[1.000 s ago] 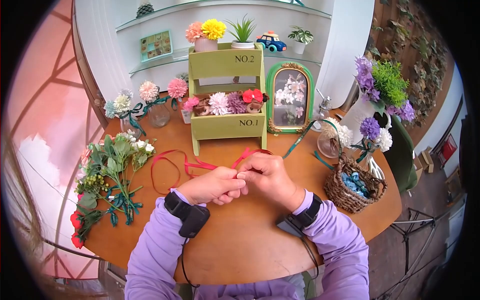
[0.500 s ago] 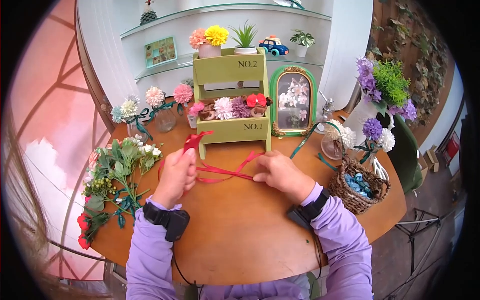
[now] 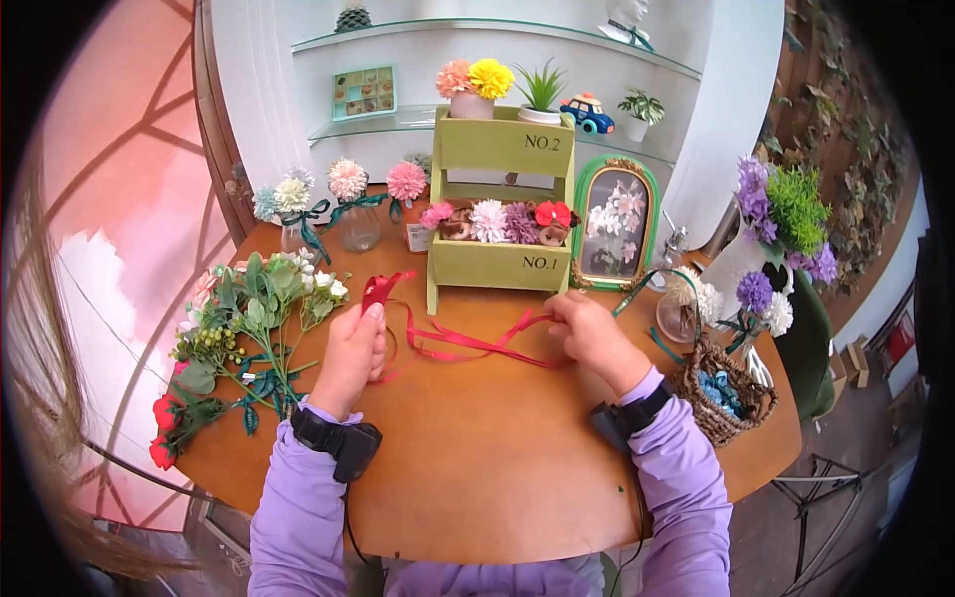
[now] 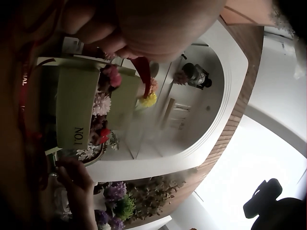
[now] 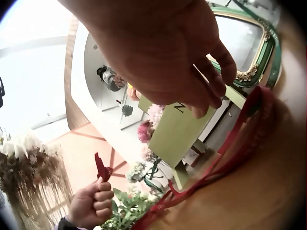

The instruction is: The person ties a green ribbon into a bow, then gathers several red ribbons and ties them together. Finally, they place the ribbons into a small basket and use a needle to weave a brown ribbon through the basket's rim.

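My left hand (image 3: 348, 356) is raised over the table's left middle, fingers curled round a folded bunch of red ribbon (image 3: 378, 289) that sticks up above the thumb. From there the ribbon trails in loose loops across the wooden table to the right. My right hand (image 3: 600, 343) is low near the ribbon's right end, in front of the green stand. In the right wrist view its fingers (image 5: 206, 88) are loosely bent, and a ribbon loop (image 5: 261, 93) lies beyond the fingertips. Pale lettering shows on the ribbon (image 4: 24, 76) in the left wrist view.
Behind the hands stands a green two-tier stand (image 3: 497, 267) with flowers and doll heads. A green oval frame (image 3: 652, 249) is right of it. Artificial flower stems (image 3: 254, 328) lie at left; a woven basket (image 3: 711, 403) with blue ribbon sits at right.
The hands, together at first, have parted to left and right. The left hand carries the bunched ribbon upward. The right hand has shifted outward, and the head view has turned slightly left.
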`<state>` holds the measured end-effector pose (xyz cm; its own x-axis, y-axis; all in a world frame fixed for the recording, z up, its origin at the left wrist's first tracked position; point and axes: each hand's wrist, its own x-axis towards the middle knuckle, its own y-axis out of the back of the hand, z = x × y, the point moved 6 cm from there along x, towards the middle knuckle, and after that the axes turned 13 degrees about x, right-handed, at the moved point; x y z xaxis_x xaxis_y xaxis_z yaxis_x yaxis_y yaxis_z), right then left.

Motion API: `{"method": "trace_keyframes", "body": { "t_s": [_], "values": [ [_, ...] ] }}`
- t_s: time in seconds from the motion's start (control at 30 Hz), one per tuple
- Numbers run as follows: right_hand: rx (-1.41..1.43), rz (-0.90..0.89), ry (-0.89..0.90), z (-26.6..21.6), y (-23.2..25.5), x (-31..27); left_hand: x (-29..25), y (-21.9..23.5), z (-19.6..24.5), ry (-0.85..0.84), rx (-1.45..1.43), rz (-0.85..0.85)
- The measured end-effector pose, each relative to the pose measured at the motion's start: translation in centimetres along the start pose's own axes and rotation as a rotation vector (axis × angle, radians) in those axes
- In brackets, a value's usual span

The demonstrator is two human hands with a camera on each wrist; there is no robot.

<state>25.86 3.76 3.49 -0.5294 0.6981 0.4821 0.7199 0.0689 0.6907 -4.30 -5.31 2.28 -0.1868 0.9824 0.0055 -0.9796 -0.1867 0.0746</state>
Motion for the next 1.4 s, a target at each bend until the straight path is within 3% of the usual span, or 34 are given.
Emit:
{"method": "trace_keyframes", "body": {
  "t_s": [0.07,0.23,0.3,0.33,0.4,0.43,0.47,0.53,0.6,0.67,0.73,0.8,0.83,0.93,0.97,1.07,1.2,1.27,1.33,1.4],
  "values": [
    [-0.185,-0.079,-0.007,-0.4,-1.6,0.4,0.3,-0.2,-0.8,0.003,-0.057,-0.066],
    [-0.276,-0.207,-0.022,1.4,-3.4,2.2,0.2,-0.1,-1.0,-0.007,-0.089,-0.079],
    [-0.123,-0.069,-0.013,0.6,-1.7,2.8,0.1,0.1,-0.9,-0.018,-0.115,-0.066],
    [-0.125,-0.082,-0.009,0.1,-1.3,3.1,0.3,0.2,-1.0,-0.013,-0.124,-0.058],
    [0.24,0.101,-0.099,-0.9,1.0,3.2,0.4,0.2,-1.2,-0.032,-0.146,-0.08],
    [0.306,0.087,-0.211,-2.2,1.8,3.1,0.5,0.1,-1.4,-0.027,-0.152,-0.082],
    [0.301,0.085,-0.213,-2.4,1.6,3.0,0.5,0.1,-1.4,-0.023,-0.161,-0.085],
    [0.208,-0.227,-0.252,-3.0,-0.8,2.4,0.4,0.0,-1.5,-0.021,-0.171,-0.086],
    [0.133,-0.208,-0.141,-2.1,-3.3,1.3,0.4,-0.4,-1.7,0.003,-0.129,-0.113],
    [-0.129,-0.387,-0.008,-1.3,-5.9,0.6,0.4,-0.8,-2.1,0.021,-0.08,-0.135],
    [-0.178,-0.364,-0.04,-1.1,-5.9,0.9,0.3,-1.0,-2.2,0.046,-0.033,-0.151],
    [0.085,-0.103,-0.143,-1.5,-2.7,1.7,0.5,0.0,-2.0,0.022,-0.079,0.052],
    [0.158,-0.024,-0.107,-1.7,-1.2,2.1,0.6,1.0,-1.8,-0.032,-0.183,0.137],
    [0.609,0.221,-0.36,-2.1,3.5,1.7,0.7,3.9,-1.1,-0.108,-0.4,0.344],
    [0.672,0.321,-0.213,-2.1,4.8,2.1,0.8,4.8,-1.4,-0.106,-0.439,0.379],
    [0.987,0.398,-0.185,-2.9,6.6,1.7,1.2,6.4,-1.9,-0.132,-0.495,0.424],
    [1.207,0.438,-0.091,-4.2,8.3,0.8,1.0,6.4,-1.5,-0.127,-0.488,0.45],
    [0.718,0.224,-0.286,-4.3,8.0,0.6,0.9,5.9,-1.4,-0.13,-0.468,0.424],
    [0.712,0.149,-0.335,-3.8,6.9,0.5,0.8,5.6,-1.0,-0.138,-0.446,0.4],
    [-0.254,0.258,-0.052,-4.6,6.6,0.3,0.7,5.1,-0.9,-0.13,-0.413,0.384]
  ]
}}
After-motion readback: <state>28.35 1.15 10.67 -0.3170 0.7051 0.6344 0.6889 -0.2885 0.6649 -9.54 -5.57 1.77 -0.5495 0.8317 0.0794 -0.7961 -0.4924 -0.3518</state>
